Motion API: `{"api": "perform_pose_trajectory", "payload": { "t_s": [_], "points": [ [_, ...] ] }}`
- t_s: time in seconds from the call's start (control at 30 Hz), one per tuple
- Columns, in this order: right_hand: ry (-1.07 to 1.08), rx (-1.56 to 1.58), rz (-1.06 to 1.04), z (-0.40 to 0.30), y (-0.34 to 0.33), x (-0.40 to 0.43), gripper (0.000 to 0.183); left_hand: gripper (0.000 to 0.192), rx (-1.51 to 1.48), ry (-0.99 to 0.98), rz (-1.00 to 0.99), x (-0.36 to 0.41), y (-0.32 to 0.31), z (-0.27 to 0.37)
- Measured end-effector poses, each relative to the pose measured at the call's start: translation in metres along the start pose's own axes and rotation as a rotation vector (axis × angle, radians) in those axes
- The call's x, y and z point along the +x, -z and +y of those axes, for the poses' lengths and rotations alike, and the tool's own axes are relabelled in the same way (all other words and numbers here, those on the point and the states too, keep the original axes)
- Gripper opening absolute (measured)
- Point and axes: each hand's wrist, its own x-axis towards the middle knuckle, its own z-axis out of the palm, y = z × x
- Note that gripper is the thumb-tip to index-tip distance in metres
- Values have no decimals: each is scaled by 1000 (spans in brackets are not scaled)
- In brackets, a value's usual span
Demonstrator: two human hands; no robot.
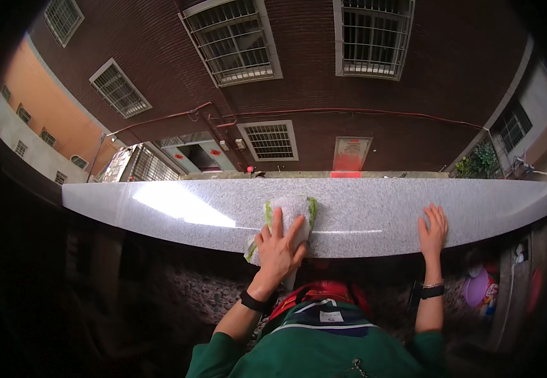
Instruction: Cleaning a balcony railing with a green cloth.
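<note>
A pale grey cloth with green edging (297,204) lies on a speckled grey stone ledge (358,208), one corner hanging over the near edge. My left hand (278,248) presses on it from above with the fingers spread; the palm side is hidden. My right hand (433,231) rests on the near edge of the ledge further right, with nothing seen in it. Both wrists wear black bands. A bright patch of light falls on the ledge left of the cloth.
Beyond the ledge is a drop to a lane and a dark brick building with barred windows (267,141) and a red-marked door (351,155). Below the ledge on the right stands a purple plastic basin (475,288). Pebbled ground shows beneath.
</note>
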Motion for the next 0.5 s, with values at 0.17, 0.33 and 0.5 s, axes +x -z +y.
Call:
{"api": "perform_pose_trajectory", "payload": {
  "t_s": [0.17, 0.33, 0.5],
  "points": [
    [-11, -34, -31, 3, 0, 1, 38, 64, -4, 3, -25, 3, 3, 2],
    [-80, -242, -244, -17, 9, 7, 69, 63, -24, 3, -62, 3, 5, -11],
    [-63, -218, -343, -24, 15, 9, 72, 63, -12, 212, -14, -1, 11, -75]
  ]
}}
